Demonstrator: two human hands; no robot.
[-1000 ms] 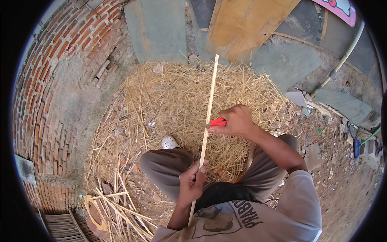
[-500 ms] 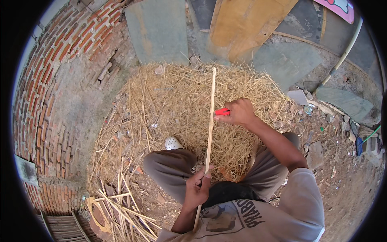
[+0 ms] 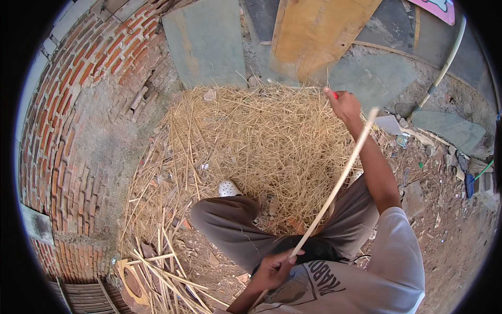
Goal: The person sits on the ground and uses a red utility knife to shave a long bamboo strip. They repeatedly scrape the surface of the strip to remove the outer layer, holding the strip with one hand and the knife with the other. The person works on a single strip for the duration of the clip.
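So we've got a pretty clear change here: half a second ago the red tool is right up against the stick, and now the two are well apart. The right hand is out over the far right corner of the straw pile, its fingers closed around the tool; we only catch a bit of red, and can't make out the blade. The left hand is closer in to the shirt than it was, fingers clamped around the lower part of the stick. The stick itself has gone from nearly upright in our view to a slant, running from the left hand up past the right edge of the pile, crossing in front of the right forearm (can't tell if they touch). What that means, we reckon: no cutting on the stick at this exact moment, it's just held in one hand. Otherwise, the white shoe sits by the near edge of the straw, a bunch of loose sticks lies off its near left corner, and the brick wall runs down the left.
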